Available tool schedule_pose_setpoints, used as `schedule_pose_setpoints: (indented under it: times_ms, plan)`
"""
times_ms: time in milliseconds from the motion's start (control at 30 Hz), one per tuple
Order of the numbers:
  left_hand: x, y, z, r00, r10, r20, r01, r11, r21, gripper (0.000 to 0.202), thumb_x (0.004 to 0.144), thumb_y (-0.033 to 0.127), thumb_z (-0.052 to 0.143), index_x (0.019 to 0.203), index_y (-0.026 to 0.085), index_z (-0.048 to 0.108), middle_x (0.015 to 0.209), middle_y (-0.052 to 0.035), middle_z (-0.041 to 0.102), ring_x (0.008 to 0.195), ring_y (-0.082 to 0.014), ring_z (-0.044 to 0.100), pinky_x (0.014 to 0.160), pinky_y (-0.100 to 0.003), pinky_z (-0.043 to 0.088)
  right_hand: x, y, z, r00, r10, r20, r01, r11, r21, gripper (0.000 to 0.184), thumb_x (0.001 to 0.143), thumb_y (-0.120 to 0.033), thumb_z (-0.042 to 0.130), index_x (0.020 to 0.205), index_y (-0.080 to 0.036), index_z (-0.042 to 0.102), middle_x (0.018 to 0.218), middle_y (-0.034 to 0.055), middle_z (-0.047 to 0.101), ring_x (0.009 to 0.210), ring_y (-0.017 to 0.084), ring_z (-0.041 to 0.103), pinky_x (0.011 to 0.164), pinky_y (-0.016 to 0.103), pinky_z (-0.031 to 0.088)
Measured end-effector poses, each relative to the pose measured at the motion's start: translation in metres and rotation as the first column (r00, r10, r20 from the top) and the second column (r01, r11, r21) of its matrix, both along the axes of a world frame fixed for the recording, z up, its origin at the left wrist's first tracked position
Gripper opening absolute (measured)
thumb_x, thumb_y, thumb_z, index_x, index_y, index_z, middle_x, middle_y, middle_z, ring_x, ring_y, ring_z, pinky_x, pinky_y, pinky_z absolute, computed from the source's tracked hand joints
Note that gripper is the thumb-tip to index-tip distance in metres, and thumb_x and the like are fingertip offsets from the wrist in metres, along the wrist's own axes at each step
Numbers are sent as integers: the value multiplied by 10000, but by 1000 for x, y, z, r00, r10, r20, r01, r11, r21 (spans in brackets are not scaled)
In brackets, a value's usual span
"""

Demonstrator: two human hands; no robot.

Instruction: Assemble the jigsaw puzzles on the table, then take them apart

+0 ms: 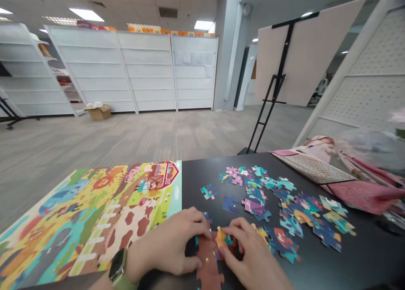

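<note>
My left hand (167,245), with a smartwatch (117,269) on its wrist, curls over a dark blue jigsaw piece (192,246). My right hand (253,253) pinches an orange and yellow jigsaw piece (222,239) close to the left fingertips. Below them, a joined brown strip of jigsaw pieces (209,262) runs toward me. A printed farm-scene picture (95,222) lies to the left, and a scatter of loose colourful jigsaw pieces (278,205) spreads to the right of my hands. Part of the work under my hands is hidden.
The black table (363,256) ends in a far edge beyond the pieces. Pink and beige patterned fabric (329,176) and a clear plastic bag (370,149) lie at the right. Beyond stand an easel with a board (284,58), white shelving (133,71), and a cardboard box (98,112) on carpet.
</note>
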State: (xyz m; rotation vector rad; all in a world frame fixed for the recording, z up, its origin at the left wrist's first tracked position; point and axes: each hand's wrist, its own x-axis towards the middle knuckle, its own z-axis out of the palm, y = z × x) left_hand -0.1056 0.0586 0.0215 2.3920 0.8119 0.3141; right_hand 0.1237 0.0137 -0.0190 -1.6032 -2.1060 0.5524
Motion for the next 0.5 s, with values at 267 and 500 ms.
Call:
schedule_pose_setpoints:
  times_ms: [267,500]
  plan:
    - [6,-7,1,997,-21,-69,26,997,71,479,728,171,727,1171,322,627,1165,-11,570,1038,-262,530,932,-388,417,8,-4,7,996,38,-76,-41,998,-39,307,905,-262,549,1177,-238,687,1106,75,655,892,209,667,833,336,557]
    - [2,0,-5,990,111,91,-105,992,-67,445,659,94,685,1038,236,500,1059,-1,552,928,-200,520,823,-305,448,18,-12,-17,999,31,-31,-28,996,79,495,859,-248,544,1353,-250,586,1332,122,613,1133,274,652,1070,479,485]
